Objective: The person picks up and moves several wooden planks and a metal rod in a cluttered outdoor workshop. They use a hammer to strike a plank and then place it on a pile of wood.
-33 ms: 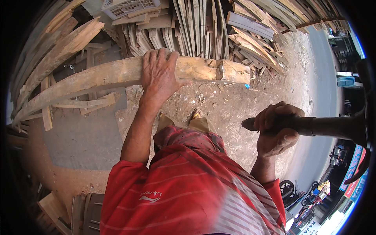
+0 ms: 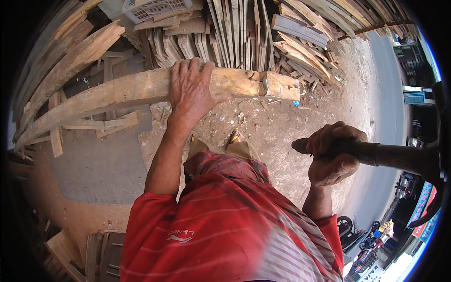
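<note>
A long wooden beam (image 2: 127,88) runs across in front of me, its far end at the left and its split, notched end at the right. My left hand (image 2: 192,87) grips it from above, fingers over the far edge and thumb along the near side. Out to the right, my right hand (image 2: 336,152) is closed around the dark handle of a claw hammer (image 2: 399,156). The hammer lies level and apart from the beam. Its head, with a curved claw, is partly cut off by the dark rim of the picture.
Stacked planks (image 2: 235,35) and split scrap wood (image 2: 305,56) stand beyond the beam. A white plastic crate (image 2: 152,9) sits on top. Wood chips litter the dirt ground (image 2: 272,136). A road (image 2: 387,103) and parked motorbikes (image 2: 371,239) lie to the right.
My right hand has shifted very slightly to the right with the hammer, and the hammer's head sits a little lower in the picture. My left hand and the beam have not moved.
</note>
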Available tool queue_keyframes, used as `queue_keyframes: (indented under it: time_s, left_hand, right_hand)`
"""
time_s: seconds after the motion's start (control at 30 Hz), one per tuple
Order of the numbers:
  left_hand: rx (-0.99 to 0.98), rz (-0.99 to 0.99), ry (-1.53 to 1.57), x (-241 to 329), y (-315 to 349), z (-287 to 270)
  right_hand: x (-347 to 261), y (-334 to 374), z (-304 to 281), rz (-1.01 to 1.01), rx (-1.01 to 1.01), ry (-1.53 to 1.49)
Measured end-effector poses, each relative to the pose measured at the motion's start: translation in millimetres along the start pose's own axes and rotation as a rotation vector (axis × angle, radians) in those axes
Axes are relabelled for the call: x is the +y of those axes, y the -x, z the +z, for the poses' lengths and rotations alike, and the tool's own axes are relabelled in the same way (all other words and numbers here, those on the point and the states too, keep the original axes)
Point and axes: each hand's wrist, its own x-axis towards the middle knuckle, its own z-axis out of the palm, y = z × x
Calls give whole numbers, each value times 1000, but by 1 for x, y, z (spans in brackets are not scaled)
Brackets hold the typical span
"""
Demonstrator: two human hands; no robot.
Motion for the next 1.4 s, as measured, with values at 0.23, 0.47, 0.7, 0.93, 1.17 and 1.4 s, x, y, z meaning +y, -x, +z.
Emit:
queue_keyframes:
  time_s: [0.23, 0.47, 0.7, 0.93, 1.17, 1.4]
  left_hand:
    - [-20, -10, 19, 1, -4, -2]
    - [66, 18, 55, -2, 6, 3]
    - [47, -2, 49, 3, 4, 2]
    - [45, 7, 46, 1, -1, -1]
    - [40, 27, 31, -4, -3, 4]
    - [-287, 39, 150, -8, -45, -21]
  right_hand:
    - [33, 13, -19, 866, -455, 578]
    - [-45, -11, -10, 223, -115, 144]
    - [28, 6, -19, -80, -50, 116]
    - [121, 71, -23, 992, -243, 229]
    - [138, 80, -21, 891, -226, 254]
    - [145, 83, -22, 842, -218, 219]
